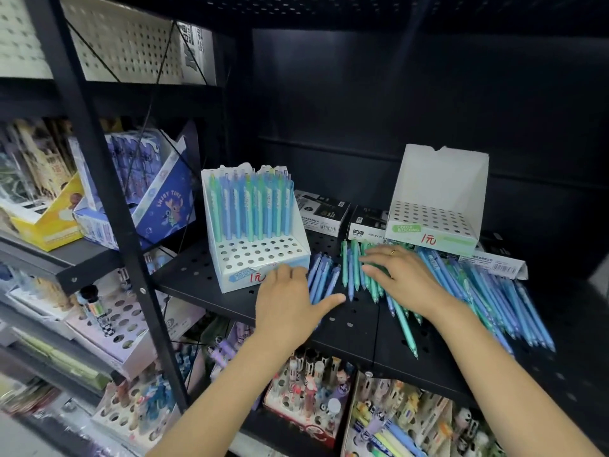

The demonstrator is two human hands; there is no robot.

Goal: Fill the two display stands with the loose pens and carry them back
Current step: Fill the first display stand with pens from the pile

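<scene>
Two white display stands sit on a black perforated shelf [356,328]. The left stand [260,255] holds blue and teal pens in its back rows, and its front holes are bare. The right stand [435,219] has no pens in it. Loose blue and green pens [487,291] lie spread over the shelf in front of the right stand. A small group of blue pens [321,278] lies between the hands. My left hand [290,301] rests flat beside that group, fingers straight. My right hand [398,275] lies flat on the green pens.
Black-and-white boxes [329,212] stand behind the two stands. To the left, a black upright post [108,179] divides off shelves with cartoon stationery boxes [155,192]. Pen displays [309,397] fill the shelf below. The shelf's back wall is dark.
</scene>
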